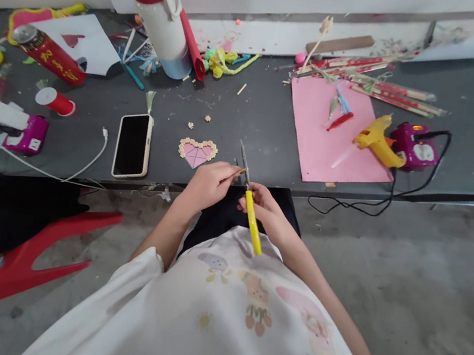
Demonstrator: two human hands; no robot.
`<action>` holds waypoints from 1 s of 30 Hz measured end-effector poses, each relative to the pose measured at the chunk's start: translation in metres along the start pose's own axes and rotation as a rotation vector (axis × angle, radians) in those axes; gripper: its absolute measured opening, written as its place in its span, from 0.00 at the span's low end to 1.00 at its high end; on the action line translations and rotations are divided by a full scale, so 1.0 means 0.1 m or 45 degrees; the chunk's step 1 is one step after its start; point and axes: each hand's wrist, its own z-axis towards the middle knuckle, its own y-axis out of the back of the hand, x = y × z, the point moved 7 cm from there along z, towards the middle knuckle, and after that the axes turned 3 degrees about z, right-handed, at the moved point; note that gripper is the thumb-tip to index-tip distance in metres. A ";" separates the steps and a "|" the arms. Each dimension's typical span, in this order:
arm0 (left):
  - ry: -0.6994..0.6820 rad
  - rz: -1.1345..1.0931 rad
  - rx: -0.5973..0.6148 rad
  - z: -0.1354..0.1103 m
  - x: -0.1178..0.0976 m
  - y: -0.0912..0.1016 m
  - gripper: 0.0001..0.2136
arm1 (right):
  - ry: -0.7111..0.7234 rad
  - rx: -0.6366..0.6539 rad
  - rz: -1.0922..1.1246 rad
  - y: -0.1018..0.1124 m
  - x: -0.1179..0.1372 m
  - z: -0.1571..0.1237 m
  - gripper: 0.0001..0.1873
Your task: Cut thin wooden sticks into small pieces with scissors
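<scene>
My right hand [267, 202] is closed around a pair of yellow-handled scissors [253, 220], seen nearly edge-on, with the metal blades pointing away from me over the table's front edge. Close by, my left hand [215, 183] pinches a small thin brownish piece [242, 171] beside the blades; its exact kind is too small to make out. Just beyond my left hand lies a pink heart [197, 151] with dark lines across it and small tan pieces along its upper edge. Two tiny tan clusters [207, 118] rest farther back on the table.
A phone [133, 145], a red thread spool [61, 104], a red can [55, 56] and a bottle [166, 26] stand or lie to the left. On the right, a yellow glue gun [375, 140] rests by pink paper [303, 134], its black cable hanging over the edge.
</scene>
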 end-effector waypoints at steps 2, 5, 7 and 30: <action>-0.004 -0.021 0.024 -0.01 -0.01 -0.02 0.14 | -0.013 0.000 0.008 0.00 0.02 0.00 0.26; 0.003 -0.015 0.034 -0.01 -0.02 -0.03 0.14 | -0.006 -0.015 0.010 0.00 0.06 0.00 0.26; 0.009 -0.002 0.035 0.00 -0.01 -0.03 0.14 | -0.018 -0.018 0.017 0.00 0.05 0.00 0.27; 0.011 -0.086 0.059 0.00 0.00 0.01 0.13 | 0.008 -0.014 -0.037 -0.03 0.06 -0.01 0.28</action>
